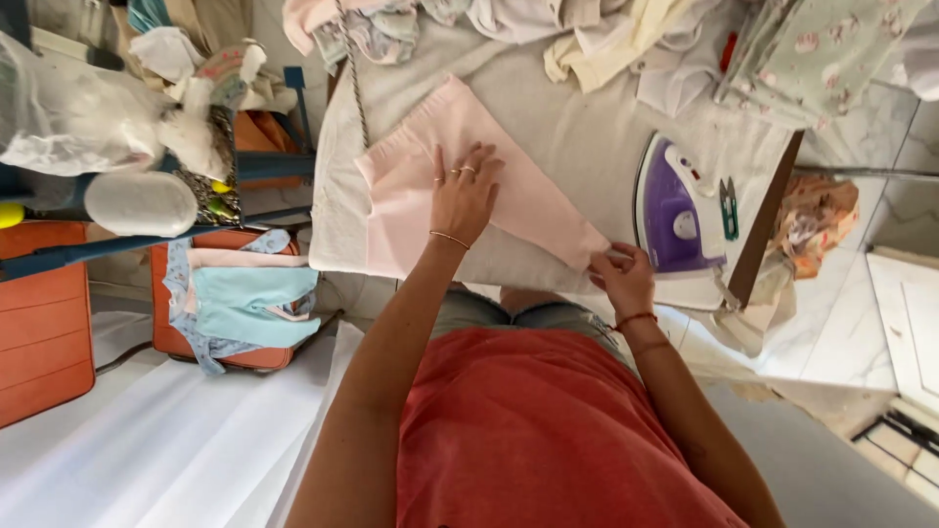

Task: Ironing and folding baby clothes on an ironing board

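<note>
A pale pink folded cloth (423,176) lies on a grey padded ironing surface (577,127). My left hand (464,194) rests flat on the middle of the cloth, fingers spread. My right hand (620,276) pinches the cloth's near right corner at the board's front edge. A purple and white iron (673,207) stands just right of that hand, sole down on the board.
Small green-handled snips (729,207) lie beside the iron. Heaped light clothes (587,34) crowd the far end of the board. At left, folded blue and pink garments (249,298) sit on an orange case, with a clear plastic bag (68,117) above.
</note>
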